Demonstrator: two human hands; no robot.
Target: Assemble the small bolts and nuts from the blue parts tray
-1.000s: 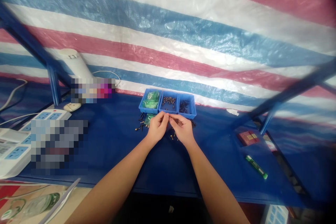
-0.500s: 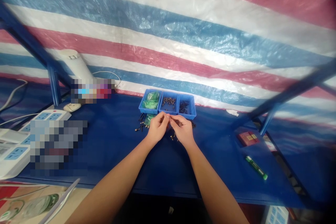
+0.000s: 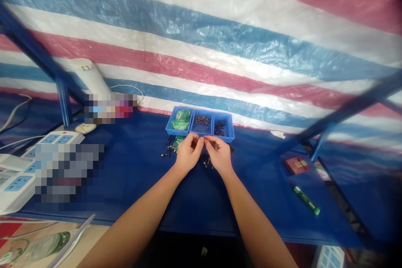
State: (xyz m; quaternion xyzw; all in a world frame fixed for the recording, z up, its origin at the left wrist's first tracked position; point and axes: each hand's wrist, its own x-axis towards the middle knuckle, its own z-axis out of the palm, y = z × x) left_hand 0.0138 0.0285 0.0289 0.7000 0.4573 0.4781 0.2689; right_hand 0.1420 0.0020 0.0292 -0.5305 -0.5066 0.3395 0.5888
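Observation:
My left hand [image 3: 189, 153] and my right hand [image 3: 219, 153] meet at the fingertips just in front of three joined blue bins. Both are closed in a pinch, and whatever lies between the fingers is too small and hidden to make out. The left bin [image 3: 167, 131] holds green packets [image 3: 179, 124]. Brass-coloured screws [image 3: 202, 121] lie in the middle bin [image 3: 200, 130], and dark screws [image 3: 220, 127] in the right bin [image 3: 228, 137]. Another green packet [image 3: 177, 142] and loose screws [image 3: 163, 155] are on the table around my hands, partly covered by them.
A white power strip [image 3: 15, 194] and blurred-out items stand on the left of the blue table [image 3: 201, 201]. On the right lie a red box [image 3: 297, 165] and a green tube [image 3: 307, 201]. Blue frame bars [image 3: 348, 104] rise at both sides, before a striped sheet [image 3: 201, 42].
My fingertips have shifted very slightly, still pinched together at the same place. The bins and the loose screws have not moved.

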